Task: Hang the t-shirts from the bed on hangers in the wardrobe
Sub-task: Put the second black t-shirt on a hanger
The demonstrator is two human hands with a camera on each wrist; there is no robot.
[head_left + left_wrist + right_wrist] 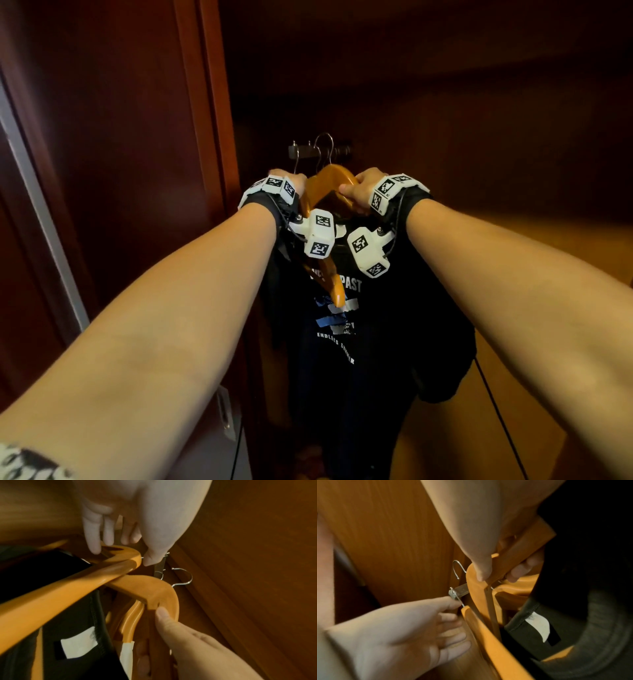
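Dark reddish wardrobe (445,102) interior fills the head view, door panel at left. Both arms reach up and forward. A dark t-shirt (359,342) with white and blue print hangs below the hands on an orange wooden hanger (330,178). Metal hooks sit at a small metal rail (301,150) above. Left hand (291,181) is at the hanger's left side, right hand (359,188) at its right with thumb curled onto the wood. Both wrists carry white marker blocks.

Left wrist view: left hand (188,642) has its thumb pressed on the curved top of a bare orange hanger, fingers beneath it, so it grips that hanger. Right hand (137,527) comes from above; its thumb and fingers close on the top of the hanger carrying the t-shirt (51,628), whose white neck label shows. A free metal hook (185,577) lies just beside the rail bracket.

Right wrist view: right hand (496,547) pinches the wooden hanger (513,563) between thumb and curled fingers. Left hand (402,635) here shows fingers fairly straight, tips against the neighbouring hanger near the rail (458,591). T-shirt collar (530,622) lies just right of the hangers.
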